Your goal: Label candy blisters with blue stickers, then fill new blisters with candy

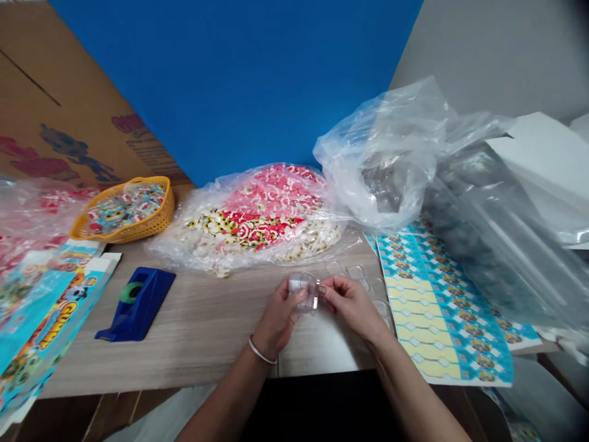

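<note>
You have a small, rounded, clear plastic shell (302, 293) between your hands, just in front of you. The fingers of your left hand (278, 319), with a thin silver bangle (262, 351) at the wrist, curl around its left side. Your right hand (352, 307) pinches its right edge between thumb and fingertips, almost closed. You can't tell whether anything is inside the shell.

Just beyond your right hand, a few similar clear shells (355, 272) lie on the wood-grain table (193, 350). To their right is a flat sheet of blue-and-yellow printed cards (442, 313), which looks uncut. Behind you lies a full clear bag of red-and-white printed pieces (257, 215), and a yellow plastic basket (122, 209) holds a smaller heap of colourful packets. A blue tape dispenser (135, 304) sits to your left. Judging by the full bag and whole sheet, most of this material looks unused so far.
</note>
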Action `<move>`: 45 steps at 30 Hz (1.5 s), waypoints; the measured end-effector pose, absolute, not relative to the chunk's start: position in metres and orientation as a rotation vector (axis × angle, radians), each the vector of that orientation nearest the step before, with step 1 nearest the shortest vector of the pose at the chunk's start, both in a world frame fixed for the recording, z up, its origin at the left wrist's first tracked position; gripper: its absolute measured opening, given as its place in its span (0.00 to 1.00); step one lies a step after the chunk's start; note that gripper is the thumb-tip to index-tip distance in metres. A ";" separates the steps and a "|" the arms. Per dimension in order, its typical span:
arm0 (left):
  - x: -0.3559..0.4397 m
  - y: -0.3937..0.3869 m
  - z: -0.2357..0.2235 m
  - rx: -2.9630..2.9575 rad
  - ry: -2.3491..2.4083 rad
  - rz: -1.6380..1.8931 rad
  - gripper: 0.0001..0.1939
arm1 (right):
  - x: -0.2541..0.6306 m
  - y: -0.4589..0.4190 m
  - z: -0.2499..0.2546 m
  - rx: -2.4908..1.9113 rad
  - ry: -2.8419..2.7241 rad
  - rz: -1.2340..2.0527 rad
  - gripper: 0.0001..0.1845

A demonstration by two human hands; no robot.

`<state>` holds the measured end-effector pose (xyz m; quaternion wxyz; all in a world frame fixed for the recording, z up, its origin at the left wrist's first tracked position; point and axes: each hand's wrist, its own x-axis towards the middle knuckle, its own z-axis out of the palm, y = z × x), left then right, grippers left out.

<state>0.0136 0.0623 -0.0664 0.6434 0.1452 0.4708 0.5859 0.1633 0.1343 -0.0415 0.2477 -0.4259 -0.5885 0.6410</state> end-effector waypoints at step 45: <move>0.000 0.058 -0.070 0.270 0.985 1.345 0.24 | 0.180 0.165 -0.032 -1.401 -1.639 1.282 0.21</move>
